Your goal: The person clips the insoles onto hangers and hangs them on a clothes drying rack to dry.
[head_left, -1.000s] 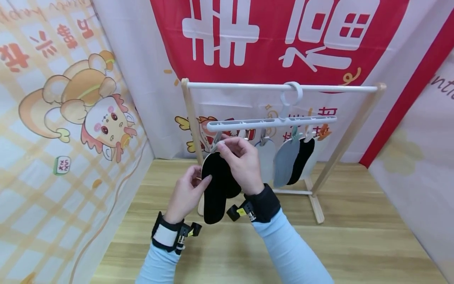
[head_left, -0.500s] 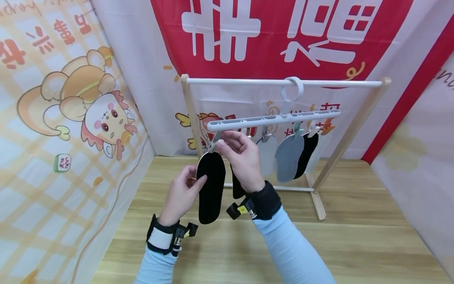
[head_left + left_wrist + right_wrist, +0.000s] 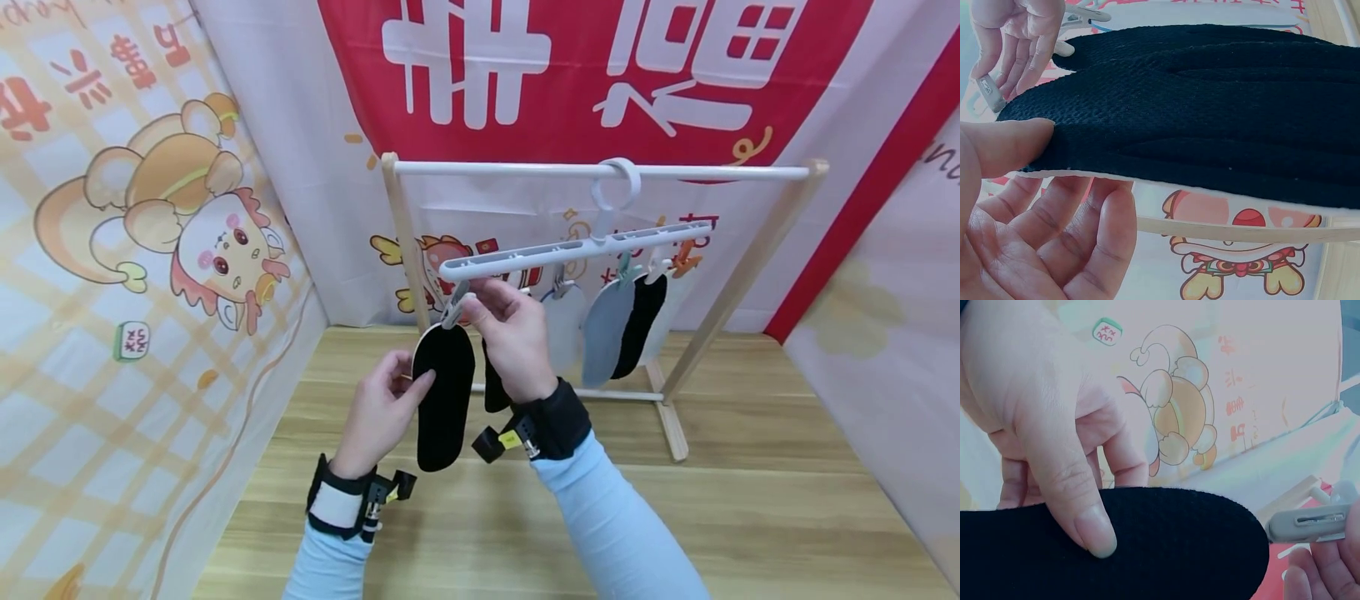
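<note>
My left hand (image 3: 383, 408) pinches the upper edge of a black insole (image 3: 445, 400), thumb on its dark face and fingers behind its pale underside. A grey clothespin (image 3: 454, 307) sits at the insole's top end, below the left end of a white clip hanger (image 3: 525, 262). My right hand (image 3: 517, 337) pinches this clothespin, seen at the right edge of the right wrist view as a grey clothespin (image 3: 1307, 525) between thumb and fingers. Behind the right hand hangs a second black insole (image 3: 495, 383), partly hidden; the left wrist view shows this black insole (image 3: 1147, 45) behind the held one.
The hanger hooks over the white rail (image 3: 510, 169) of a wooden-legged rack. Farther right hang a pale insole (image 3: 564, 329), a grey insole (image 3: 609, 333) and another black insole (image 3: 640, 325) from clothespins. An orange clothespin (image 3: 686, 260) is at the right end. Below lies a wood-grain tabletop (image 3: 600, 517).
My left hand and the held insole have shifted left, opening a gap from the black insole behind. The right fingers have drawn slightly aside, showing more of the grey clothespin. The hanger tilts slightly more.
</note>
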`<state>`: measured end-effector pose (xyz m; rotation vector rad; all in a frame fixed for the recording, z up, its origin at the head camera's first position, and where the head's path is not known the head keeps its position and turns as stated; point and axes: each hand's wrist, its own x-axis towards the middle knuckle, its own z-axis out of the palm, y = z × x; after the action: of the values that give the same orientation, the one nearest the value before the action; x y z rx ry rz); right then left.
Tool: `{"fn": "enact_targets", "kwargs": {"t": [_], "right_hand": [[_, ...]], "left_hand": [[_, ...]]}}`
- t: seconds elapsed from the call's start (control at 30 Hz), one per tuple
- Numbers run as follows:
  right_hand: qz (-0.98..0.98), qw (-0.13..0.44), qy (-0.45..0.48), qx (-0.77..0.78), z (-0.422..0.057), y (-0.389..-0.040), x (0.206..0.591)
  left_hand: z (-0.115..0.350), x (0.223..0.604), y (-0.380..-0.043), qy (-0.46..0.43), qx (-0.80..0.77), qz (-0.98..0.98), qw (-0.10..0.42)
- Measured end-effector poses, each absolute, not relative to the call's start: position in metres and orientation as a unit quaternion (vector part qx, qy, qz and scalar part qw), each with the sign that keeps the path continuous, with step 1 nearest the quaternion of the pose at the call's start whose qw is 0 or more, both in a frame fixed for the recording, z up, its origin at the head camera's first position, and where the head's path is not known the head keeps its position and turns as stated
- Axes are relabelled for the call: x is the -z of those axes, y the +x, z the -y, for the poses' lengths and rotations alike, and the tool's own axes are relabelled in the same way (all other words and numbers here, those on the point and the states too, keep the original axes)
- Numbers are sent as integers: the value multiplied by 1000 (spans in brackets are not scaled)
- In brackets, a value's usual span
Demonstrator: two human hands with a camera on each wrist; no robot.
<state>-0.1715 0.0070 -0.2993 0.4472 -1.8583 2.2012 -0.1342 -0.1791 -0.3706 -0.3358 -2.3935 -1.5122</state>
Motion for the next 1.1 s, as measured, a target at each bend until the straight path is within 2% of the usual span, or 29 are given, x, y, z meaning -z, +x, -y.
{"fn": "enact_targets", "kwargs": {"t": [0.5,1.1], "right_hand": [[615,115,128,-770,-5,-173,302],[623,97,161,-760,-12,-169,303]], "left_hand": [[178,370,-133,-116,516,836,148],[171,363,-140,-121,521,831,153]]}}
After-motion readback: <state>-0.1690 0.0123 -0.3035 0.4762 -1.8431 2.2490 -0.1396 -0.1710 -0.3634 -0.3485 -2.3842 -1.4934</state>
